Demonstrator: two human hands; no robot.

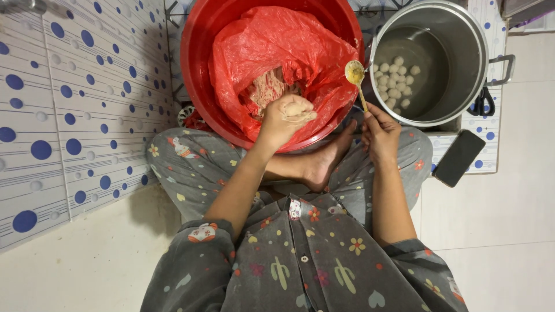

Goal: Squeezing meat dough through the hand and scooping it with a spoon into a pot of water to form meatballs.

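- The left hand (286, 115) is closed in a fist around a lump of pale pink paste (267, 88), squeezing it over the red plastic bag (272, 43) that lines the red basin (199, 52).
- The right hand (378, 130) has its fingers pinched shut on the handle of a spoon (354, 73), bowl upward, between basin and pot.
- The steel pot (457, 34), far right, holds water with small white balls (395, 78).
- Judged step: forming a ball; the next move calls for bringing the spoon to the fist.

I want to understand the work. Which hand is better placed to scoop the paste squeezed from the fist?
Probably the right hand: it holds the spoon raised beside the left hand, which is closed on pink paste over the red basin.
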